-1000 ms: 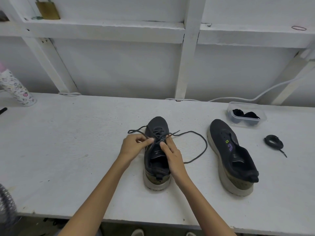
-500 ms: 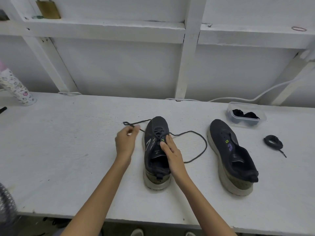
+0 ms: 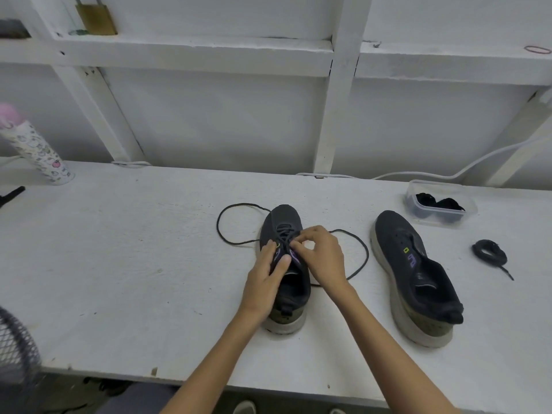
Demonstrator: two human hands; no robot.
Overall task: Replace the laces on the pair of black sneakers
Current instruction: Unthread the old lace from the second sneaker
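Note:
A black sneaker (image 3: 283, 222) stands toe-away in the middle of the white table (image 3: 134, 264), with a black lace (image 3: 221, 231) threaded through its lower eyelets. The lace loops out on the table to both sides of the shoe. My left hand (image 3: 265, 279) rests on the shoe's left side, fingers and thumb on the tongue by the eyelets. My right hand (image 3: 321, 258) pinches the lace over the eyelets. The second black sneaker (image 3: 415, 273) lies to the right without a lace. A coiled black lace (image 3: 490, 252) lies further right.
A clear plastic tub (image 3: 440, 204) holding dark bundles sits at the back right. A patterned bottle (image 3: 38, 153) leans at the far left. A white cable (image 3: 448, 174) runs along the back wall. A mesh fan guard (image 3: 15, 348) shows at the lower left edge.
My left hand let go of the left lace end and came back onto the shoe. The left end now lies in a loop on the table. My right hand moved up to pinch the lace.

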